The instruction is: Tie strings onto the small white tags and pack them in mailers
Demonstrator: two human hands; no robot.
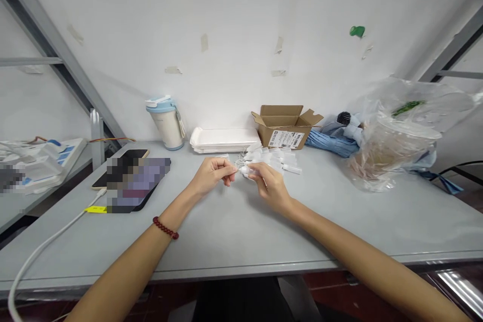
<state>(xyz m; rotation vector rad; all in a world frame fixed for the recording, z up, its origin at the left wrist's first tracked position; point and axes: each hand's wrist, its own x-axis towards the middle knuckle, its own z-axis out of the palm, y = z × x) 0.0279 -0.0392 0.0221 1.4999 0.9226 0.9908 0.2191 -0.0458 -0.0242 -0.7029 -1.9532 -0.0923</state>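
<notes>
Two hands, closed on very small things, beside a heap of loose cords

At the middle of the table point(222, 231), the left hand point(211, 176) has thumb and finger pressed together, and seems to pinch a thin white cord point(236, 168); it is too small to be sure. The right hand point(273, 186) grips a small white piece point(245, 169) between thumb and fingers. The two hands are near each other, not touching.

At 2 o'clock from the fingers, just beside the right hand, lies the heap of capped tubes point(291, 168). I think the main danger is here: the cords in the heap look loose and crossed, so a pull on one could tangle with others or drag the neighbour tubes. The cord is also so fine that, with a weak pinch, it could slip away from the left hand. If the right hand squeezes unevenly, the small piece could turn or jump out.

At 1 o'clock stands the open carton point(286, 137), and at 11 o'clock the stack of white trays point(226, 140); a tube that rolls could stop against them. The cup point(168, 128) at 10 o'clock and the cable point(49, 240) at 8 o'clock seem too far to disturb the fingers
</notes>
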